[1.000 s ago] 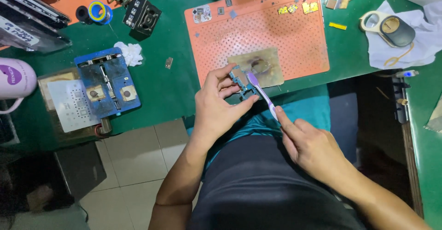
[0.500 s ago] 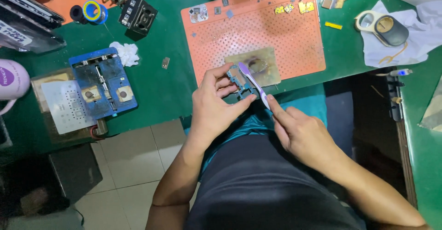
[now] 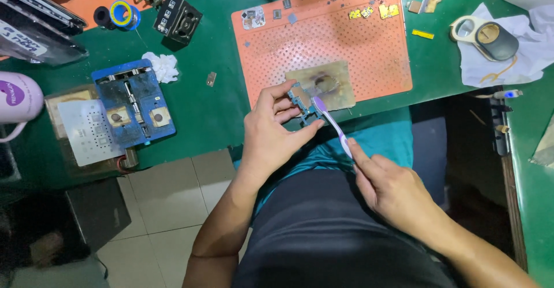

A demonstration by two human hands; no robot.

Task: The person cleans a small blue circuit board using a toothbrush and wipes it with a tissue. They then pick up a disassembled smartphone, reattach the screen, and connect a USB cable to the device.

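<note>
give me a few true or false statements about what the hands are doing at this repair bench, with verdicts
1. The left hand holds a small circuit board. True.
2. The right hand holds a screwdriver. False: it holds a purple and white toothbrush, its head on the board.
3. The orange perforated mat lies on the green table. True.
4. The blue board holder lies on the orange mat. False: it sits on the green table, left of the mat.
5. The solder spool is in the right hand. False: it lies far off, near the table's upper left.
</note>
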